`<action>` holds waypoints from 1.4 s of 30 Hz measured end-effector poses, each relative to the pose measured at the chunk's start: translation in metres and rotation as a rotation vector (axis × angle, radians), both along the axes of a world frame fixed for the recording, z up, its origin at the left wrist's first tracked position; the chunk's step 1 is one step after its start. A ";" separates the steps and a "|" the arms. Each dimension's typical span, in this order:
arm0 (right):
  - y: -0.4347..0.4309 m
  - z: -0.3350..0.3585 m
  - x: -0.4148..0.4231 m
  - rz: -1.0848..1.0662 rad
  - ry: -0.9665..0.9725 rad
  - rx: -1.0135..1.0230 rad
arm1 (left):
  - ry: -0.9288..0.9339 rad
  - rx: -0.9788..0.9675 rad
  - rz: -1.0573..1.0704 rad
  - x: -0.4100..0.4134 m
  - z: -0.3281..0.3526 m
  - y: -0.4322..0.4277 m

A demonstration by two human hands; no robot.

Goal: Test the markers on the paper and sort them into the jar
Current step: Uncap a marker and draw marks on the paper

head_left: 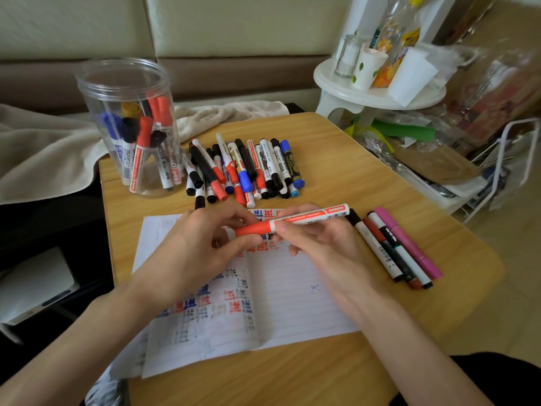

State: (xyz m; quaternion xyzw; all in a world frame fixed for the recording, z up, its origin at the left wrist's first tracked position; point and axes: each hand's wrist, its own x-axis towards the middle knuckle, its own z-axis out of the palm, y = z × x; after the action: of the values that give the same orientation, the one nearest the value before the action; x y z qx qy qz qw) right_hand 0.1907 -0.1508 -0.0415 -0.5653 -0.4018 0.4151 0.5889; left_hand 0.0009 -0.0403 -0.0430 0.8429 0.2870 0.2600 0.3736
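Both hands [263, 241] raised over paper [292, 294], pinching red marker [292, 221] level.

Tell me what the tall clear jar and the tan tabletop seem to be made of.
The tall clear round jar looks like glossy transparent plastic: thin walls, a ridged rim, markers visible through it; glass cannot be ruled out. The pale tan tabletop looks like wood-grain laminate or veneer: fine straight grain lines, smooth low sheen, rounded corner.

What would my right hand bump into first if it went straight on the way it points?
Most likely the left hand, whose fingers pinch the cap of the red marker just ahead of the right hand. Beyond lies the loose marker pile, though depth is unclear.
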 end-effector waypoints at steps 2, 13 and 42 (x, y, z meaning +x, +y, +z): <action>0.000 0.000 0.001 0.031 -0.031 -0.021 | -0.011 0.027 -0.010 0.000 0.002 -0.001; 0.001 0.003 0.030 0.039 -0.301 -0.025 | -0.022 0.068 0.070 -0.004 0.006 0.004; -0.017 0.007 0.037 0.028 -0.684 0.081 | -0.010 0.154 -0.031 0.021 0.006 -0.002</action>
State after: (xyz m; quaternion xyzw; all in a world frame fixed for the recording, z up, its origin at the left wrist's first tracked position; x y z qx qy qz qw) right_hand 0.2277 -0.1678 -0.0348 -0.6421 -0.5999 0.1934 0.4364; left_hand 0.0216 -0.0427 -0.0372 0.8721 0.2511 0.2799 0.3130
